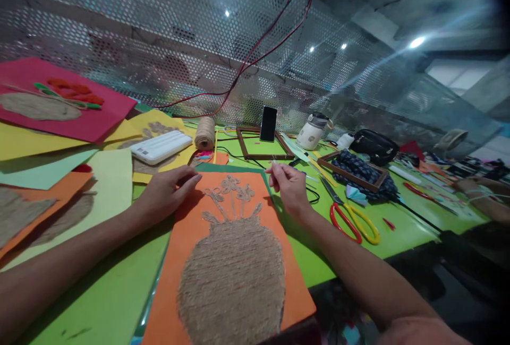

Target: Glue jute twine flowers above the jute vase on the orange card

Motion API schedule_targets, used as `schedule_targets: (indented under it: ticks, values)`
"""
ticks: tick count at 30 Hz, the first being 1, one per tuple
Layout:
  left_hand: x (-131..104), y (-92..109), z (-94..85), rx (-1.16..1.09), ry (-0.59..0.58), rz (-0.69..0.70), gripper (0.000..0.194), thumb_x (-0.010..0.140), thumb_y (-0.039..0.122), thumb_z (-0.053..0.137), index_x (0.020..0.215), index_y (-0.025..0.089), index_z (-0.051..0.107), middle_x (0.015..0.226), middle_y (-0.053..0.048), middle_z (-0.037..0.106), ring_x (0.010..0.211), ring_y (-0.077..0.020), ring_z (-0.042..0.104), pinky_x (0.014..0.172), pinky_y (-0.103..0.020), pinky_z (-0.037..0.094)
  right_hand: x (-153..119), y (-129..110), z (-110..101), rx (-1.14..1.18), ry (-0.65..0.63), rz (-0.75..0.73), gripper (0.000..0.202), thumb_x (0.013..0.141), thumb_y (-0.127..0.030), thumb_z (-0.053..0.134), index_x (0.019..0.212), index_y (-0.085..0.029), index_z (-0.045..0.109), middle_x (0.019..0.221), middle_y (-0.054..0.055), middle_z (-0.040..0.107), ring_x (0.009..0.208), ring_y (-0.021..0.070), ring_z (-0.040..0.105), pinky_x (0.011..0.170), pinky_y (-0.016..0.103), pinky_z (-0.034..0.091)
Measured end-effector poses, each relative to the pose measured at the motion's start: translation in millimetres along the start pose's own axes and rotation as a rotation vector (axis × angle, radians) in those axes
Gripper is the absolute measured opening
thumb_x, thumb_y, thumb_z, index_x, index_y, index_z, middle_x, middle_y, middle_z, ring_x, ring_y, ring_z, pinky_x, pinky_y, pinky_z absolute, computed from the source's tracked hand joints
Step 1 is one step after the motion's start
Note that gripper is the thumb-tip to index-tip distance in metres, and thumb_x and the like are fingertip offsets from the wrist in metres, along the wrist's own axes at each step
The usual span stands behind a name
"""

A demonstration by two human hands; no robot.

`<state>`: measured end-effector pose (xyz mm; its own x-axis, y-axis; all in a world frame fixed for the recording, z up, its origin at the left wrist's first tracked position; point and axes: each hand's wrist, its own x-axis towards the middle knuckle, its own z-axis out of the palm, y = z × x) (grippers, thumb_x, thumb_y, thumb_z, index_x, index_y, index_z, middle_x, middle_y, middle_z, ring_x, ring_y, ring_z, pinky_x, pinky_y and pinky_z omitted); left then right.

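Observation:
An orange sheet (167, 281) lies before me, bearing a twine-covered vase shape (235, 281) with twine flowers (230, 183) above it. At the sheet's upper left corner rests my left hand (169, 188), fingers curled and thumb pressed alongside them; whatever they may hold is hidden. My right hand (290, 187) is just off the upper right edge, with thumb and fingertips pinched together. Something tiny may be between those fingertips, too small to name. Closest to the right hand are scissors with red and yellow handles (353, 222) and a dark cable (314, 196).
A twine spool (205, 134), a white power bank-like block (161, 147), coloured sheets (115, 172) and a wooden frame (245, 146) surround the work. Farther right are a phone (268, 123), a white bottle (312, 132), an umbrella (353, 167) and another person's arm (484, 192).

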<state>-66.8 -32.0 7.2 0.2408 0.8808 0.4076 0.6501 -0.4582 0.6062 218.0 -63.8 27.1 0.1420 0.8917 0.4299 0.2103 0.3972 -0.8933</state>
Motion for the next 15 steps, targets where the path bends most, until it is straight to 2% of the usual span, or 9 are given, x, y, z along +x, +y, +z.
schedule_targets:
  ticks: [3, 7, 10, 13, 15]
  values:
    - [0, -1, -1.5, -0.008, 0.002, -0.006, 0.036, 0.085, 0.056, 0.050, 0.078, 0.023, 0.064, 0.070, -0.003, 0.069, 0.063, -0.0204, 0.058, 0.063, -0.031, 0.042, 12, -16, -10, -0.026, 0.038, -0.033, 0.042, 0.090, -0.056, 0.059, 0.078, -0.017, 0.070, 0.055, -0.003, 0.053, 0.047, 0.0095, 0.041, 0.047, 0.024, 0.033]
    - [0, -3, -3.3, -0.017, -0.013, -0.003, 0.037, 0.084, 0.057, 0.050, 0.076, 0.023, 0.063, 0.068, -0.003, 0.069, 0.062, -0.0204, 0.058, 0.061, -0.030, 0.042, 38, -31, -33, -0.186, -0.039, -0.131, 0.037, 0.087, -0.052, 0.062, 0.088, -0.017, 0.072, 0.057, -0.002, 0.059, 0.048, 0.0110, 0.048, 0.049, 0.024, 0.037]
    - [1, -5, -3.0, -0.013, -0.050, -0.003, 0.037, 0.084, 0.056, 0.050, 0.082, 0.023, 0.066, 0.074, -0.003, 0.073, 0.066, -0.0213, 0.062, 0.064, -0.030, 0.044, 59, -27, -59, -0.544, -0.117, -0.174, 0.028, 0.090, -0.039, 0.061, 0.093, -0.016, 0.075, 0.060, -0.001, 0.063, 0.055, 0.0135, 0.055, 0.056, 0.025, 0.040]
    - [1, -5, -2.9, 0.017, -0.069, -0.007, 0.038, 0.085, 0.055, 0.049, 0.085, 0.022, 0.067, 0.080, -0.003, 0.076, 0.070, -0.0218, 0.065, 0.066, -0.029, 0.044, 72, -14, -87, -1.005, -0.161, -0.061, 0.024, 0.093, -0.030, 0.060, 0.097, -0.015, 0.079, 0.071, 0.004, 0.071, 0.065, 0.0162, 0.060, 0.061, 0.026, 0.039]
    - [1, -6, -3.4, 0.031, -0.065, -0.013, 0.040, 0.085, 0.057, 0.048, 0.084, 0.022, 0.067, 0.080, -0.003, 0.076, 0.071, -0.0224, 0.066, 0.067, -0.029, 0.045, 73, -3, -103, -1.124, -0.183, 0.012, 0.022, 0.092, -0.026, 0.062, 0.094, -0.015, 0.080, 0.078, 0.008, 0.075, 0.069, 0.0186, 0.063, 0.062, 0.026, 0.039]
